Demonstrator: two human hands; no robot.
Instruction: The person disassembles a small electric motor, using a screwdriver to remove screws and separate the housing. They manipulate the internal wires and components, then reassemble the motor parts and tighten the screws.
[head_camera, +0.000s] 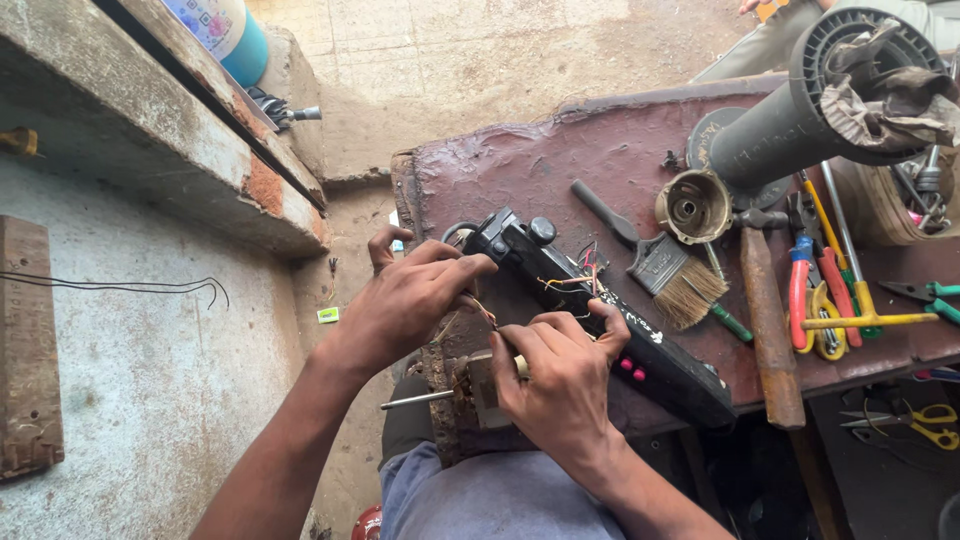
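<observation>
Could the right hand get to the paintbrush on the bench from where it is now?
Probably yes: the right hand works at the black device, and the paintbrush lies just beyond it, uncovered on the bench.

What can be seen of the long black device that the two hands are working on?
The long black device is a narrow box, plastic as it looks, lying slanted on the worn reddish table. A round black knob sits near its upper end and small pink buttons near its lower end. Its middle is open, with thin red and yellow wires spilling out. The left hand grips its upper end; the right hand pinches wires at its side. A paintbrush lies beside it.
</observation>
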